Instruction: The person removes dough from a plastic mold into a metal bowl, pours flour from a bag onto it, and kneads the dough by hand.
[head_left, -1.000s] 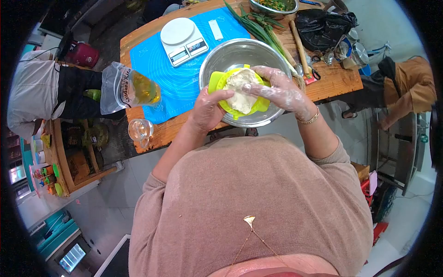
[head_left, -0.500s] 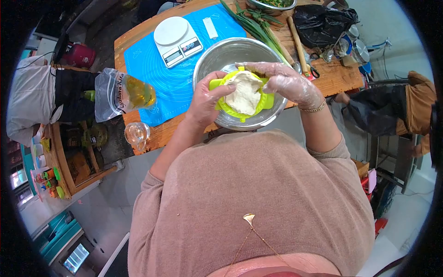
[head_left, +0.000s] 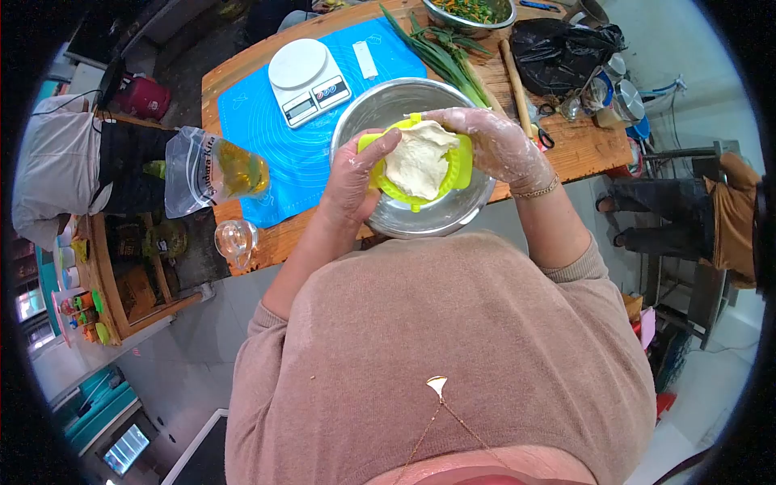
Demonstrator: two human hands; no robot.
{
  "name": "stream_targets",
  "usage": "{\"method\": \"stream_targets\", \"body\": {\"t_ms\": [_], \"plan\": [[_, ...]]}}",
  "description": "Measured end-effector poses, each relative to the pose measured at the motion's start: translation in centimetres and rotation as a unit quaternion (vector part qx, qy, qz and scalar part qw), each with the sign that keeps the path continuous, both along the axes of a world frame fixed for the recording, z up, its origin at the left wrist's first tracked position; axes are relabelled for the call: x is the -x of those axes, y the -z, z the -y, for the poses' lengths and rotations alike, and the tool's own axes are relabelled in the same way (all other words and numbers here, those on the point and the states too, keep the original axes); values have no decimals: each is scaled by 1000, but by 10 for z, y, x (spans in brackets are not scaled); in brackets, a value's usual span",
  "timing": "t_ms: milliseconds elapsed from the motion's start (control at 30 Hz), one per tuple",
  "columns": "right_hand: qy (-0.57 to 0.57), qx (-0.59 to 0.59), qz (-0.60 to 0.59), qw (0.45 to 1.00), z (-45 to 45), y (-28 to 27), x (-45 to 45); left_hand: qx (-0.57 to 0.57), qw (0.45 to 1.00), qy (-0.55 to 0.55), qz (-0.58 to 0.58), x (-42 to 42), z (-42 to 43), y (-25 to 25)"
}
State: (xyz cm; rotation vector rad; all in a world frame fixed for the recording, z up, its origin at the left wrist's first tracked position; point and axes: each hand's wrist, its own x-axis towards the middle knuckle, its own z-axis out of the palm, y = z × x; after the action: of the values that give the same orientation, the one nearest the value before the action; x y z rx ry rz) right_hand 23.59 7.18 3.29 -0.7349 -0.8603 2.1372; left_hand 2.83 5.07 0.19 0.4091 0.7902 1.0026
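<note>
Over the steel bowl (head_left: pixel 356 109) is a lime-green dumpling press (head_left: pixel 461 166), opened flat. A piece of pale, uneven dough (head_left: pixel 418 160) covers its middle. My left hand (head_left: pixel 352 178) grips the press at its left side, with the thumb on the near face by the dough. My right hand (head_left: pixel 505 149), dusted white, curves round the far right side of the press, its fingers reaching along the far rim. Some of the right fingertips are hidden behind the press and dough.
A white kitchen scale (head_left: pixel 299 65) stands on the blue mat (head_left: pixel 250 121). To the left are a bag of yellow liquid (head_left: pixel 242 171) and a glass jug (head_left: pixel 236 241). Spring onions (head_left: pixel 440 56), a rolling pin (head_left: pixel 516 85), scissors (head_left: pixel 546 137) and a black bag (head_left: pixel 562 52) lie right. People stand both sides.
The press and dough have tilted slightly, with both hands still at it. My right thumb has come away from over the dough. The person at right has shifted their legs.
</note>
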Motion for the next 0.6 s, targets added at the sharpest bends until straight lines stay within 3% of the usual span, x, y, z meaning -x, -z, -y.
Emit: {"method": "stream_targets", "body": {"t_ms": [100,233,267,367,400,500,533,600], "plan": [[-25,-131,237,962,6,-10,8,-16,1000,14,20,-4,0,-3],[-15,-269,316,910,6,8,-1,-64,997,16,-36,-13,1,2],[-27,-257,302,918,6,8,-5,-57,997,15,-40,-15,1,2],[-48,-120,117,985,3,9,-22,-46,998,19,-35,-20,3,5],[-57,-126,145,980,0,12,-28,-54,998,24,-23,-20,2,6],[-51,18,19,998,-8,11,-32,-40,999,16,7,-26,1,0],[-71,38,-77,994,-9,10,-38,-27,999,10,16,-28,1,-2],[-71,-80,114,988,-5,-1,-35,-45,998,15,30,-30,1,3]]}}
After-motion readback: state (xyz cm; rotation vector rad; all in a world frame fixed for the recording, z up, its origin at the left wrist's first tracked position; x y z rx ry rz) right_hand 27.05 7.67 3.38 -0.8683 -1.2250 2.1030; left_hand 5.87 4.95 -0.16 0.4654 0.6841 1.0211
